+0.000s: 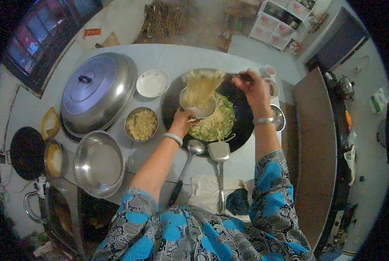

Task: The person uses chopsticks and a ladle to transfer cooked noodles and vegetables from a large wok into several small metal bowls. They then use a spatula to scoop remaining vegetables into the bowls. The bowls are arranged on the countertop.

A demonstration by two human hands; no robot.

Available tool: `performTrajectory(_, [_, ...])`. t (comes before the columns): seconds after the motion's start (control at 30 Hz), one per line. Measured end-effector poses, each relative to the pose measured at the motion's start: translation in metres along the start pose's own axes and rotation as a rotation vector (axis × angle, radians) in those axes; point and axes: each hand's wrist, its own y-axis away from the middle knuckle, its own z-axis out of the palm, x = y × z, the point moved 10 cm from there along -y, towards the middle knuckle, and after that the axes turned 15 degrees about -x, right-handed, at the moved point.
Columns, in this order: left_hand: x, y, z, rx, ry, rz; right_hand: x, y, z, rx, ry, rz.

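My left hand [183,121] grips the near rim of a small metal bowl [207,114], held tilted above a large black wok [243,130]. A blurred, pale yellow mass of food [203,83] hangs over the bowl's far side; its exact kind is unclear. In the wok lie pale shreds mixed with green vegetable strips [222,120]. My right hand [251,85] is raised over the wok's right side with its fingers curled. Motion blur hides whether anything is in it. A metal spatula [219,151] and a ladle [195,147] rest against the wok's near rim.
Left of the wok stand a bowl of pale food pieces [141,124], a white plate [153,83], a wide metal basin [99,164] and a large domed lid [93,88]. Small bowls [273,88] line the right edge. A cloth [206,192] lies nearest me.
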Motion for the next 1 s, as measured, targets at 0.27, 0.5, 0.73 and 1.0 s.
performTrajectory(0.27, [-0.012, 0.016, 0.001, -0.067, 0.109, -0.027, -0.012, 0.062, -0.019, 0.211, 0.509, -0.024])
performTrajectory(0.5, [0.003, 0.012, -0.036, -0.150, 0.108, 0.047, 0.125, 0.096, -0.153, 0.264, 0.472, 0.364])
performTrajectory(0.73, [0.034, 0.023, -0.032, -0.084, 0.166, 0.041, 0.205, 0.073, -0.141, 0.271, 0.363, 0.313])
performTrajectory(1.0, [0.050, 0.028, -0.031, -0.043, 0.221, 0.050, 0.246, 0.053, -0.141, 0.422, 0.021, 0.278])
